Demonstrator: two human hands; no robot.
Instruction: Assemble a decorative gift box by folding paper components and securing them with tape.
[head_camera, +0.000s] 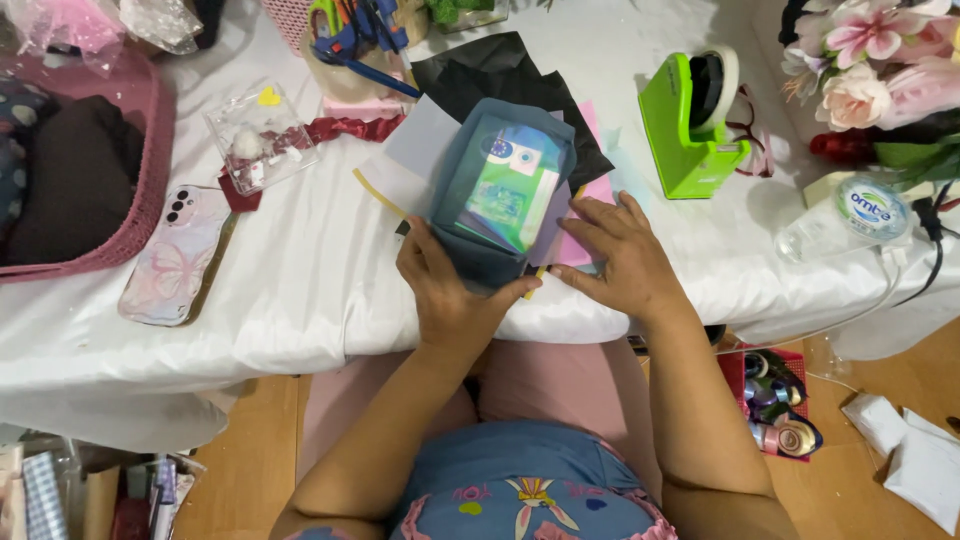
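Note:
A small box with a green and blue front (508, 183) lies on a sheet of grey-blue paper (470, 255) that is folded up around its sides. My left hand (447, 292) grips the near left corner of the folded paper, thumb pressed on its edge. My right hand (612, 257) lies flat on the pink paper (578, 245) just right of the box, fingers spread and touching the paper's right flap. Black sheets (480, 72) and a pale blue sheet (425, 140) lie beneath and behind the wrapped box.
On the white cloth-covered table (300, 290) stand a green tape dispenser (690, 125), a phone in a butterfly case (175, 255), a clear packet of trinkets (260, 135), a pink basket (80, 160), a bottle (845, 218) and flowers (880, 70). Ribbon spools (775, 405) sit on the floor.

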